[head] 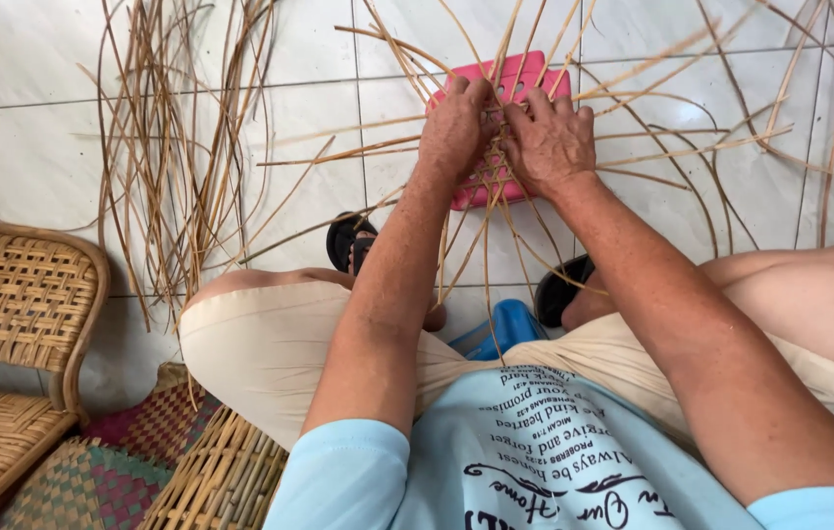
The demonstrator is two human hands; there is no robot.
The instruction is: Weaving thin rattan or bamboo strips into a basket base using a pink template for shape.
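Nearest the camera, a light blue shirt (525, 461) with dark print fills the bottom edge, and cream shorts (270, 344) cover the bent knees just beyond it. At the lower left corner a woven rattan chair (15, 294) stands on the floor, with a checked woven mat (113, 471) and a ribbed cane basket (221, 481) beside it. Between the knees a blue object (505, 329) shows only in part. Two feet in black sandals (350, 240) rest on the white tiled floor (34, 167), one to each side of the forearms.

Farther out, both forearms reach to a pink plastic stool (520, 79) near the top edge of the floor. The left hand (456, 128) lies curled over the stool, its fingers pinched onto thin cane strips (495, 186) that cross there. The right hand (549, 142) sits touching it, fingers bent and pressing down on the same strips. The strips fan outward from under the hands toward the knees and toward both sides.

Farthest left, a loose bundle of long cane (172, 137) trails down the tiles from the top edge, well apart from the hands. More strands curve along the right edge.
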